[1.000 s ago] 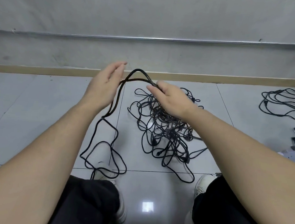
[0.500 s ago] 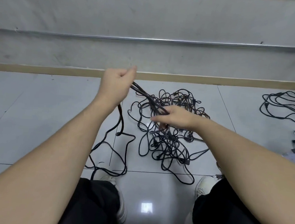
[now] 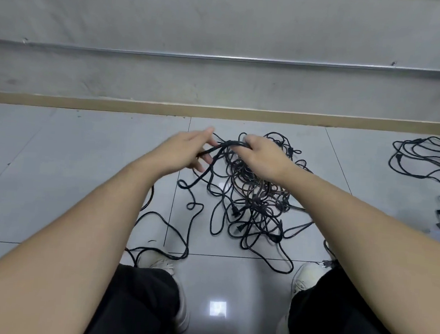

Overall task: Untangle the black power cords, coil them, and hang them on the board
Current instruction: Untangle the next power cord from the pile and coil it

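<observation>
From the head camera, your left hand (image 3: 185,150) and right hand (image 3: 263,157) are close together above the tangled pile of black power cords (image 3: 253,196), which sits on the glossy grey tiled floor (image 3: 80,168) right in front of your white sneakers (image 3: 303,276). Both hands grip the same bundle of black cord strands (image 3: 224,146), fingers curled round it. A second loose heap of black cords (image 3: 432,161) lies far right, near the tan baseboard (image 3: 112,105).

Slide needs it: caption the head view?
Both hands, left hand and right hand, grip cord strands above the tangled pile.
</observation>
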